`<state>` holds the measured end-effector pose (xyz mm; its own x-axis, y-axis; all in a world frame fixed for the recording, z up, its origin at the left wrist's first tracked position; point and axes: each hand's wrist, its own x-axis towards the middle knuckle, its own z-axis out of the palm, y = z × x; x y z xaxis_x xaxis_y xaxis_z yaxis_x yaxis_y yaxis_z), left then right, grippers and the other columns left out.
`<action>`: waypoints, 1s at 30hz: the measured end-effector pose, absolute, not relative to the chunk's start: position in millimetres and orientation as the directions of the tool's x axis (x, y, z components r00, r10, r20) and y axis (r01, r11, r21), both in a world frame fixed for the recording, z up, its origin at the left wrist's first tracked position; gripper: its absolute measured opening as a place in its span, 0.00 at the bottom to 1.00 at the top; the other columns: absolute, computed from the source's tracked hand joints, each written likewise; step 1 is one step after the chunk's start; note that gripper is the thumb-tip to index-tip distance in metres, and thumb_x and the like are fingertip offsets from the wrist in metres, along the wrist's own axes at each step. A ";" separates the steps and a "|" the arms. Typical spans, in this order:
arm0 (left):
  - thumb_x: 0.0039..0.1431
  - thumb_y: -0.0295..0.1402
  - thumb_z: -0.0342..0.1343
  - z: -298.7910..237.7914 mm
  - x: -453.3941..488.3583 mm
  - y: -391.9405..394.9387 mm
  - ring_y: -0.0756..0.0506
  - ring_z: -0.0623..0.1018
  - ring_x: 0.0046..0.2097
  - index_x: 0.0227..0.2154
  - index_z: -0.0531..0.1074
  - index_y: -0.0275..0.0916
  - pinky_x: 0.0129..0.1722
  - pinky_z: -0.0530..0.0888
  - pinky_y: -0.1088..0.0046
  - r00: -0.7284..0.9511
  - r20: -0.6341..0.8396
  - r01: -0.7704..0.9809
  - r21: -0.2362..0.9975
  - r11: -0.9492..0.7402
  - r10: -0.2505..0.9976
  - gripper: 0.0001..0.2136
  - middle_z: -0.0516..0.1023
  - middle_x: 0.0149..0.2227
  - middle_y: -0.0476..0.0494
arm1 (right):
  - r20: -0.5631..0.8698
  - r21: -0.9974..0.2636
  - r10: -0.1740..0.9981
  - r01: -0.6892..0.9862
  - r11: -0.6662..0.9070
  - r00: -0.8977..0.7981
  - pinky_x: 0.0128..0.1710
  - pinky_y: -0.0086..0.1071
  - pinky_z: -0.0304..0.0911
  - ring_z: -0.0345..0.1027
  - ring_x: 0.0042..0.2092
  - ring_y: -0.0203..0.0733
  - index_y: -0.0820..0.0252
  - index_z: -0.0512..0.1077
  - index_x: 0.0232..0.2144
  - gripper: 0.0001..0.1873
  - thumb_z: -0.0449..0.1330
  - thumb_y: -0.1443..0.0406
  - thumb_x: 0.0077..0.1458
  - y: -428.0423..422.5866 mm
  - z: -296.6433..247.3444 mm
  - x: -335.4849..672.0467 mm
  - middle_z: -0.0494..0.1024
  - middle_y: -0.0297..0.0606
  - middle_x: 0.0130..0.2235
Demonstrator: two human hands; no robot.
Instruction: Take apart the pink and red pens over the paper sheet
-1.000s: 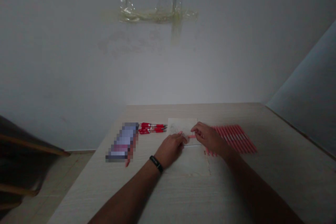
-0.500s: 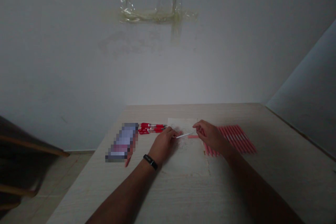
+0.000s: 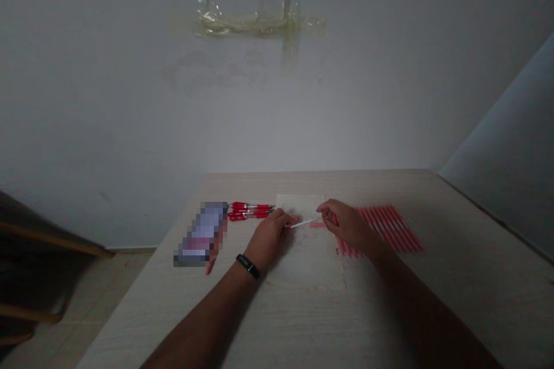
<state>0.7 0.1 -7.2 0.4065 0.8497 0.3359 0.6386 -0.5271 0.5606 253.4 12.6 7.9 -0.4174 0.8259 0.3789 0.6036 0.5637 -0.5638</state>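
My left hand (image 3: 269, 234) is closed in a pinch at the sheet of paper (image 3: 307, 268), gripping one end of a thin white stick (image 3: 303, 223). A small pinkish bit (image 3: 295, 220) shows at its fingertips. Opposite it, my right hand (image 3: 346, 223) has its fingers curled together near the stick's other end; what they hold, if anything, is too small to make out. Under those fingers a short pink piece (image 3: 317, 225) lies on the paper. Grey specks or marks cover the paper between the hands.
Several pink pens (image 3: 396, 228) lie in a row beside my right hand, partly hidden by it. Several red pens (image 3: 251, 211) lie beyond my left hand. A blurred-out phone-like object (image 3: 201, 230) rests at the left, near another pink pen (image 3: 210, 265). A wall (image 3: 367, 127) stands behind the table (image 3: 303, 328).
My right hand has shifted very slightly to the left, toward the white stick. My left hand and the pens look the same.
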 end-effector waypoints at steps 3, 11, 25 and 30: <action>0.65 0.30 0.54 -7.2 0.4 0.1 0.46 0.75 0.39 0.39 0.78 0.39 0.37 0.70 0.72 0.409 0.327 0.645 0.556 -0.523 0.852 0.07 0.76 0.39 0.40 | 0.383 -0.560 0.817 0.595 0.576 -0.431 0.42 0.33 0.65 0.71 0.39 0.40 0.58 0.72 0.44 0.14 0.56 0.74 0.55 12.8 6.8 253.5 0.77 0.38 0.40; 0.66 0.30 0.53 -4.5 1.9 -1.2 0.46 0.75 0.36 0.37 0.78 0.39 0.36 0.69 0.72 0.416 0.331 0.671 0.517 -0.531 0.847 0.08 0.74 0.37 0.41 | 0.391 -0.517 0.776 0.580 0.630 -0.495 0.44 0.35 0.65 0.71 0.41 0.42 0.58 0.72 0.45 0.15 0.57 0.74 0.57 12.3 3.9 250.5 0.77 0.40 0.41; 0.65 0.29 0.53 -5.3 -0.2 0.1 0.46 0.75 0.39 0.37 0.77 0.39 0.37 0.69 0.72 0.408 0.325 0.672 0.527 -0.521 0.854 0.07 0.76 0.38 0.42 | 0.281 -0.486 0.827 0.670 0.561 -0.488 0.53 0.43 0.61 0.67 0.51 0.50 0.58 0.72 0.51 0.26 0.69 0.70 0.49 17.1 -12.2 257.2 0.76 0.44 0.49; 0.65 0.30 0.54 -3.6 0.6 -1.7 0.46 0.75 0.39 0.37 0.77 0.39 0.37 0.68 0.72 0.390 0.337 0.673 0.531 -0.515 0.857 0.06 0.76 0.37 0.42 | 0.237 -0.469 0.828 0.686 0.556 -0.508 0.55 0.42 0.60 0.66 0.53 0.49 0.57 0.72 0.52 0.25 0.67 0.72 0.50 18.5 -17.3 259.9 0.76 0.43 0.49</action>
